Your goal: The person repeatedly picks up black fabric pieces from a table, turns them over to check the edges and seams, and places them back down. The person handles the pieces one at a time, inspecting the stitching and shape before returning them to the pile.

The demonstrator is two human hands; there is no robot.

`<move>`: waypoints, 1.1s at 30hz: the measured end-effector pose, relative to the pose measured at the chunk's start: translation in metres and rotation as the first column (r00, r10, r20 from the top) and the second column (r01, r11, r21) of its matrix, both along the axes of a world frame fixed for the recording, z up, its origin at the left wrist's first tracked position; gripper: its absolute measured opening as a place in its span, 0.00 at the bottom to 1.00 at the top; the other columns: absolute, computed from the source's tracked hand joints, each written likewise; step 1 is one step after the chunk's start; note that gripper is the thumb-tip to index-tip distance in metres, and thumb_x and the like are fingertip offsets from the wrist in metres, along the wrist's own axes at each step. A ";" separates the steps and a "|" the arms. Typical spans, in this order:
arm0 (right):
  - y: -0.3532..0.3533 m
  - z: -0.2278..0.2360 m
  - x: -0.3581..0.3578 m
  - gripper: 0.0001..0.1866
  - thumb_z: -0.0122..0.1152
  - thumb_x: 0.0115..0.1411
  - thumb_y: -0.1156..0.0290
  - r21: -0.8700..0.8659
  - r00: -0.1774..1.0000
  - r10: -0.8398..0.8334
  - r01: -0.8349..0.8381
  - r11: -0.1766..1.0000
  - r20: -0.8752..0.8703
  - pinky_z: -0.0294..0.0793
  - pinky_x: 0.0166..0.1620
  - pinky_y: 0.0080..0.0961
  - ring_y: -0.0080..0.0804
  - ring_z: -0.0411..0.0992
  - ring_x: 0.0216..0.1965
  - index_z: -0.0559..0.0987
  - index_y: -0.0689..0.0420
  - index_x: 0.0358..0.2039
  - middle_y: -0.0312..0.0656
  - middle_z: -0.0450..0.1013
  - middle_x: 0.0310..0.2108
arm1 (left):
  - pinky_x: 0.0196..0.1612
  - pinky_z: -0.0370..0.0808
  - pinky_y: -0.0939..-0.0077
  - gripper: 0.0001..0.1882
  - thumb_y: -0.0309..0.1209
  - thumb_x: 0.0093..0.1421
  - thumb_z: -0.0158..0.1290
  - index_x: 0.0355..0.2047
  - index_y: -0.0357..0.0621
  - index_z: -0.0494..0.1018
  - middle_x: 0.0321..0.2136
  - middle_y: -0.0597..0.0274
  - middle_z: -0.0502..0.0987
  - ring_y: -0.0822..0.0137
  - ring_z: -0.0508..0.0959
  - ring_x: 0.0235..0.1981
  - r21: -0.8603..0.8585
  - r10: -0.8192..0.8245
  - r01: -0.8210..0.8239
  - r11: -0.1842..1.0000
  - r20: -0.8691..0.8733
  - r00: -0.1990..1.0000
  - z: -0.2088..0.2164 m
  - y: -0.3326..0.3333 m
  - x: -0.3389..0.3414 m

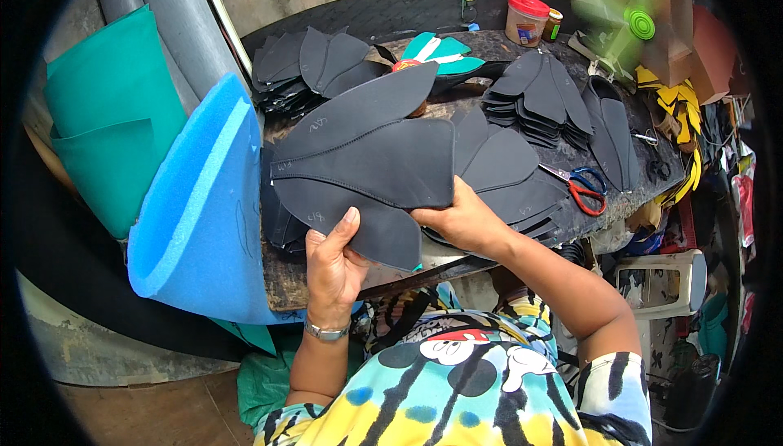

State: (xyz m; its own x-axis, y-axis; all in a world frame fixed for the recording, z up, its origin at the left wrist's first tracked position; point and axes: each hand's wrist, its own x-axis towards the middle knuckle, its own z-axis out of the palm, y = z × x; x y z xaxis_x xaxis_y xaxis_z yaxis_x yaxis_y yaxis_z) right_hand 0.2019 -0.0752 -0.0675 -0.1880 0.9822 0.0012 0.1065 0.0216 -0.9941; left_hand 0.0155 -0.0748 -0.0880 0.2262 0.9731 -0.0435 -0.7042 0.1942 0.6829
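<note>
Both my hands hold a fanned bunch of dark grey cut foam pieces over the front of the workbench. My left hand grips the lower left of the fan, thumb on top. Its right edge is pinched by my right hand. The pieces are leaf-shaped, and three of them spread apart towards the left. More cut pieces lie flat on the bench under my right hand.
Stacks of the same dark pieces sit at the back left and back right. Scissors with red and blue handles lie at the right. A blue foam roll leans at the left, with green sheets behind it. A red-lidded jar stands at the back.
</note>
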 end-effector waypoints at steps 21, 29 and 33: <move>0.013 -0.010 0.008 0.10 0.50 0.59 0.74 0.197 0.999 -0.031 0.023 0.980 0.040 0.67 0.30 0.20 0.22 0.68 0.27 0.76 0.60 0.39 0.34 0.71 0.27 | 0.41 0.79 0.72 0.11 0.20 0.59 0.49 0.43 0.33 0.70 0.38 0.55 0.76 0.66 0.79 0.37 -0.009 0.093 -0.094 0.996 -0.059 0.994 0.003 -0.003 -0.004; 0.017 0.007 0.058 0.18 0.56 0.58 0.54 -0.213 0.929 0.008 -0.093 0.973 -0.370 0.62 0.22 0.14 0.16 0.62 0.21 0.73 0.56 0.38 0.30 0.66 0.24 | 0.39 0.79 0.71 0.13 0.22 0.59 0.49 0.44 0.35 0.69 0.37 0.55 0.77 0.66 0.79 0.33 0.002 -0.131 0.137 0.991 -0.293 0.947 0.008 0.021 -0.008; 0.026 0.000 0.086 0.18 0.62 0.54 0.60 0.032 0.955 -0.293 0.294 0.955 -0.033 0.67 0.23 0.13 0.15 0.64 0.20 0.74 0.52 0.43 0.31 0.67 0.26 | 0.24 0.78 0.75 0.16 0.37 0.63 0.49 0.44 0.37 0.66 0.26 0.54 0.76 0.66 0.78 0.22 0.096 -0.282 0.375 0.922 -0.498 0.820 0.005 0.069 -0.008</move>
